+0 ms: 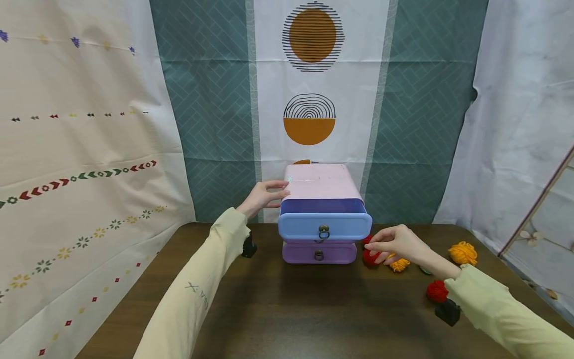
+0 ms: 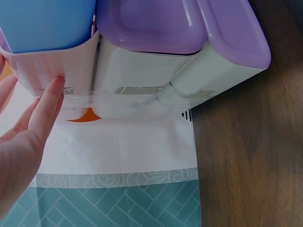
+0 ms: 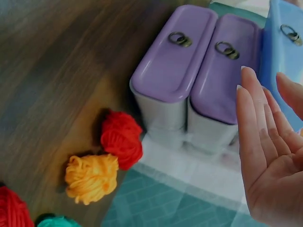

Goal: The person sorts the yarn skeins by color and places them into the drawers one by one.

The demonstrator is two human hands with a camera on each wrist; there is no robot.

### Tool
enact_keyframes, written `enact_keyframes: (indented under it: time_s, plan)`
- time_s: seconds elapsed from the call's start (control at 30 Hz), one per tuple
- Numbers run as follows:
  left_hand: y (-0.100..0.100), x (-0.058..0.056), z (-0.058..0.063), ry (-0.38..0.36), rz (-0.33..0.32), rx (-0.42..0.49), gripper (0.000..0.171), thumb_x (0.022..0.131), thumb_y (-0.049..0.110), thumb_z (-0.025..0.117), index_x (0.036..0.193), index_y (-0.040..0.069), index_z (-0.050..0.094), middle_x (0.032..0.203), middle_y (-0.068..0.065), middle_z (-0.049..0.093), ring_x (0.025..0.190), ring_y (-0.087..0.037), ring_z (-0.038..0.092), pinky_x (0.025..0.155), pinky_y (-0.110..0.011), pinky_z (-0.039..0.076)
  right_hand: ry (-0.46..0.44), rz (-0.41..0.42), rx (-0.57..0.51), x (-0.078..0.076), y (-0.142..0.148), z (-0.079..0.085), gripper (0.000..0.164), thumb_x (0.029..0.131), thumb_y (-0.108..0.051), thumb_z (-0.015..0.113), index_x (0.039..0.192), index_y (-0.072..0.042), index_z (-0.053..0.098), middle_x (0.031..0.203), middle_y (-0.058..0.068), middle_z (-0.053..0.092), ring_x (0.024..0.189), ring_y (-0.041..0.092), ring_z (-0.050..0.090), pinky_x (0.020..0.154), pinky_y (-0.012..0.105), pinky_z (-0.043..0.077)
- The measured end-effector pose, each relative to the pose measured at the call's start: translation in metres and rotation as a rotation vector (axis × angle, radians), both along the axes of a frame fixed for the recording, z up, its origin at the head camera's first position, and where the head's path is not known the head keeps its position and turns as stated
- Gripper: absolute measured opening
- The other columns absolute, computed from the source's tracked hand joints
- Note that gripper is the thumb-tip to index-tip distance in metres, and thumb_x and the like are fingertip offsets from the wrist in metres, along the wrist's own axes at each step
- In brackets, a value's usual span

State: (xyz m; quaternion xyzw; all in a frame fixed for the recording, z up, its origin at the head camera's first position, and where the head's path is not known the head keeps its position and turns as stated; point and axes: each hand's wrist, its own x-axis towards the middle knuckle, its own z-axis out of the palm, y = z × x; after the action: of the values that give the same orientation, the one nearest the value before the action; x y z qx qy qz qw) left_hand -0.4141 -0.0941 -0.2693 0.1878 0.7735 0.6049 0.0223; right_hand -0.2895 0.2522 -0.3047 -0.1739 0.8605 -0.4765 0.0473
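Observation:
A stacked drawer unit (image 1: 320,182) with a pink top stands at the table's back. Its blue top drawer (image 1: 325,227) is pulled out, with a ring handle (image 1: 324,232) on the front. Below it, the purple drawers (image 1: 319,253) are pushed in. My left hand (image 1: 265,194) rests its fingers against the pink casing's left side, and in the left wrist view the fingertips (image 2: 57,85) press that wall. To the right of the blue drawer my right hand (image 1: 396,244) hovers with nothing in it, fingers extended in the right wrist view.
Balls of yarn lie on the table at the right: red yarn (image 3: 121,139) and orange yarn (image 3: 91,177) near the unit, another orange ball (image 1: 463,253) farther right, a red ball (image 1: 437,291) by the right wrist, and a green one (image 3: 59,222). Patterned cloth (image 1: 211,99) hangs behind.

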Motion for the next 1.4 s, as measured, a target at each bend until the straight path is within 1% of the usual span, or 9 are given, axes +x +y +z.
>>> enact_keyframes:
  time_s: [0.13,0.3,0.43,0.63,0.8,0.97,1.13,1.3,1.4]
  plan:
    - [0.0,-0.001,0.0,-0.002,0.007,0.002,0.044,0.082,0.021,0.07,0.122,0.008,0.057,0.122,-0.007,0.052,0.101,-0.022,0.055,0.075,-0.035,0.05,-0.001,-0.025,-0.009,-0.008,0.007,-0.006,0.032,0.082,-0.022,0.069,0.094,0.007,0.064,0.083,0.018,0.065,0.067,0.03,0.064,0.059,0.041,0.053]
    - [0.001,-0.002,0.0,-0.008,0.002,0.009,0.044,0.082,0.02,0.069,0.122,0.008,0.057,0.122,-0.008,0.052,0.102,-0.022,0.055,0.076,-0.034,0.05,-0.001,-0.109,-0.049,-0.018,0.013,-0.014,0.04,0.081,-0.021,0.07,0.104,0.009,0.059,0.09,0.02,0.064,0.071,0.029,0.064,0.06,0.039,0.053]
    - [0.001,-0.002,0.001,-0.006,0.007,0.001,0.044,0.082,0.021,0.069,0.122,0.007,0.057,0.122,-0.007,0.052,0.102,-0.022,0.055,0.077,-0.036,0.05,0.017,-0.151,-0.073,-0.026,0.016,-0.023,0.047,0.081,-0.022,0.07,0.109,0.013,0.054,0.094,0.023,0.062,0.075,0.032,0.064,0.059,0.038,0.053]
    - [0.0,-0.001,0.001,0.0,0.013,-0.006,0.044,0.082,0.022,0.07,0.122,0.008,0.058,0.123,-0.006,0.051,0.101,-0.021,0.055,0.078,-0.039,0.049,0.024,-0.249,-0.051,-0.035,0.014,-0.038,0.053,0.08,-0.023,0.071,0.111,0.015,0.052,0.092,0.021,0.062,0.077,0.034,0.063,0.063,0.041,0.052]
    - [0.0,0.001,0.002,-0.007,0.01,0.009,0.044,0.082,0.02,0.07,0.122,0.008,0.058,0.121,-0.007,0.053,0.102,-0.022,0.055,0.078,-0.038,0.049,0.015,-0.339,0.018,-0.041,0.01,-0.049,0.048,0.08,-0.021,0.071,0.109,0.013,0.054,0.085,0.018,0.063,0.074,0.032,0.063,0.063,0.039,0.053]
    - [0.0,0.002,0.002,-0.017,0.003,0.009,0.044,0.082,0.019,0.069,0.123,0.007,0.057,0.121,-0.009,0.052,0.102,-0.022,0.055,0.077,-0.036,0.05,0.075,-0.383,0.162,-0.042,0.006,-0.057,0.041,0.079,-0.02,0.072,0.104,0.011,0.057,0.077,0.012,0.062,0.064,0.03,0.061,0.058,0.034,0.053]
    - [0.0,0.003,0.005,-0.04,-0.017,0.02,0.046,0.083,0.018,0.068,0.124,0.005,0.055,0.124,-0.011,0.05,0.105,-0.025,0.053,0.08,-0.038,0.048,0.099,-0.42,0.229,-0.044,0.003,-0.063,0.038,0.079,-0.019,0.072,0.101,0.009,0.058,0.067,0.009,0.057,0.052,0.024,0.053,0.051,0.032,0.05]
    - [0.0,0.018,0.016,-0.039,-0.042,0.013,0.045,0.086,0.012,0.064,0.127,-0.001,0.05,0.126,-0.017,0.047,0.107,-0.027,0.051,0.082,-0.041,0.046,0.096,-0.421,0.233,-0.045,0.001,-0.067,0.038,0.078,-0.016,0.072,0.1,0.011,0.056,0.077,0.013,0.058,0.054,0.019,0.051,0.052,0.03,0.05]
    - [0.001,0.013,0.012,-0.026,-0.017,0.006,0.045,0.085,0.015,0.065,0.126,0.001,0.053,0.125,-0.014,0.049,0.104,-0.026,0.053,0.08,-0.039,0.048,0.077,-0.417,0.231,-0.05,0.001,-0.071,0.038,0.077,-0.014,0.073,0.099,0.012,0.055,0.086,0.017,0.058,0.059,0.021,0.054,0.057,0.032,0.052]
